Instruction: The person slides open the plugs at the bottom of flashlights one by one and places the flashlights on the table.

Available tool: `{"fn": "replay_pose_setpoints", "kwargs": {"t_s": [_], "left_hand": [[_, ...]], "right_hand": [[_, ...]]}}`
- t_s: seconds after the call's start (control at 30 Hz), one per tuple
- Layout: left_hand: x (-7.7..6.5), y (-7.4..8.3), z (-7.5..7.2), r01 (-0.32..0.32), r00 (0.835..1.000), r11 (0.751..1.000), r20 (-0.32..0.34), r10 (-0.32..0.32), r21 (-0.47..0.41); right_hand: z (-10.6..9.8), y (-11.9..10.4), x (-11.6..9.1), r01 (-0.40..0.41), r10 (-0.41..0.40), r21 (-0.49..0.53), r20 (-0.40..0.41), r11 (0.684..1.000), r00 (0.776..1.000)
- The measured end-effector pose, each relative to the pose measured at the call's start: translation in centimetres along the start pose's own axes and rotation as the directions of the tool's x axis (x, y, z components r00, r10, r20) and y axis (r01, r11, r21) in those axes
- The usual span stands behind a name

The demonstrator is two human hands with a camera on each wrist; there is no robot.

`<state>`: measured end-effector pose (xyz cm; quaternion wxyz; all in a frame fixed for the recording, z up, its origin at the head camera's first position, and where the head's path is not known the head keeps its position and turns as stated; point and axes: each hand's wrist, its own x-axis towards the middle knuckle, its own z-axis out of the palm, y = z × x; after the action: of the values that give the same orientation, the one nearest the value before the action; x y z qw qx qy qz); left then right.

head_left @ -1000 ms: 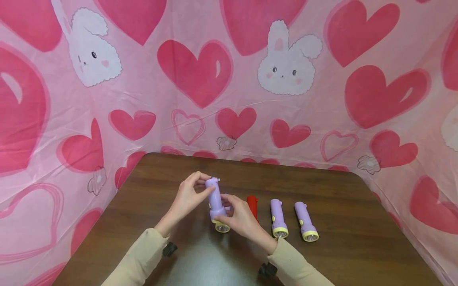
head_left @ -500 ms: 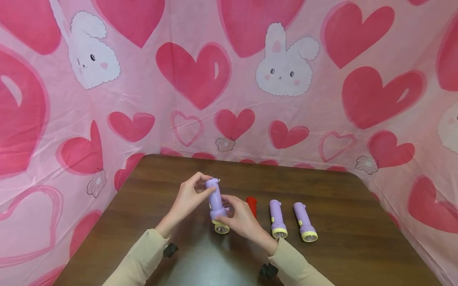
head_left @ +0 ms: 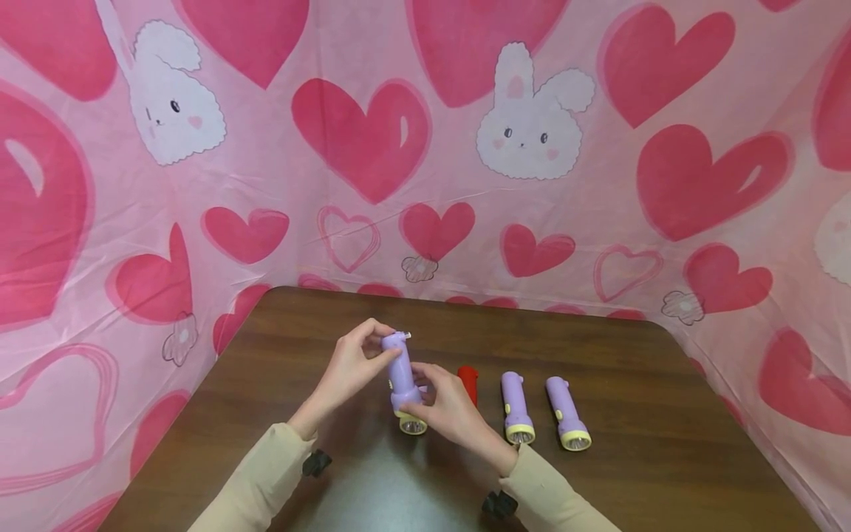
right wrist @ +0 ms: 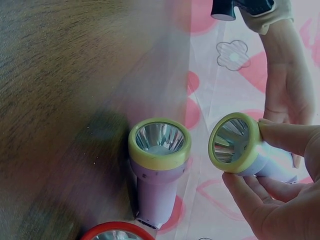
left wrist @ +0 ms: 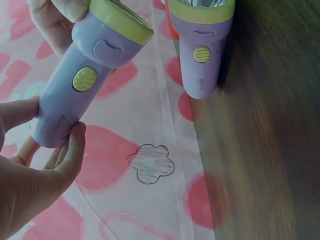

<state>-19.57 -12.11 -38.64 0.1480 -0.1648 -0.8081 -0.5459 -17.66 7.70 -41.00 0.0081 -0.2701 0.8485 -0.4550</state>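
Observation:
A purple flashlight (head_left: 401, 373) with a yellow rim is held tilted over the table, its head toward the near side. My left hand (head_left: 355, 362) grips its tail end between thumb and fingers, where a small pale tab sticks out sideways. Around the head end, my right hand (head_left: 448, 405) pinches the yellow rim (right wrist: 242, 166) and purple collar. The yellow switch (left wrist: 85, 79) faces the left wrist camera, with no finger on it. Beneath the held one lies a second purple flashlight (left wrist: 200, 70), mostly hidden in the head view.
A red flashlight (head_left: 468, 384) lies just right of my right hand, partly covered by it. Farther right lie two more purple flashlights (head_left: 515, 403), (head_left: 567, 410) side by side. The brown wooden table (head_left: 299, 325) meets a pink heart-patterned cloth (head_left: 372, 244) at its back and sides.
Both hands and the held flashlight stay almost in place. The pale tab at the flashlight's tail stands out slightly more than before.

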Motion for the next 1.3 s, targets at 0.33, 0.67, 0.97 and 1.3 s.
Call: {"fn": "replay_pose_setpoints", "kwargs": {"t_s": [0.33, 0.67, 0.97, 1.3], "left_hand": [[0.19, 0.28, 0.1, -0.026, 1.0, 0.999, 0.009, 0.026, 0.03], [0.48, 0.01, 0.33, -0.053, 0.999, 0.997, 0.015, 0.053, 0.054], [0.2, 0.18, 0.35, -0.015, 1.0, 0.998, 0.007, 0.015, 0.057], [-0.17, -0.04, 0.34, -0.014, 1.0, 0.999, -0.01, 0.015, 0.044]], "right_hand": [[-0.11, -0.07, -0.12, 0.013, -0.013, -0.001, 0.001, 1.0, 1.0], [-0.11, -0.09, -0.16, 0.034, -0.034, -0.005, -0.008, 0.999, 0.999], [-0.03, -0.04, -0.19, 0.026, -0.026, -0.004, -0.011, 1.0, 1.0], [0.14, -0.01, -0.2, 0.029, -0.029, -0.001, -0.009, 1.0, 1.0]]}}
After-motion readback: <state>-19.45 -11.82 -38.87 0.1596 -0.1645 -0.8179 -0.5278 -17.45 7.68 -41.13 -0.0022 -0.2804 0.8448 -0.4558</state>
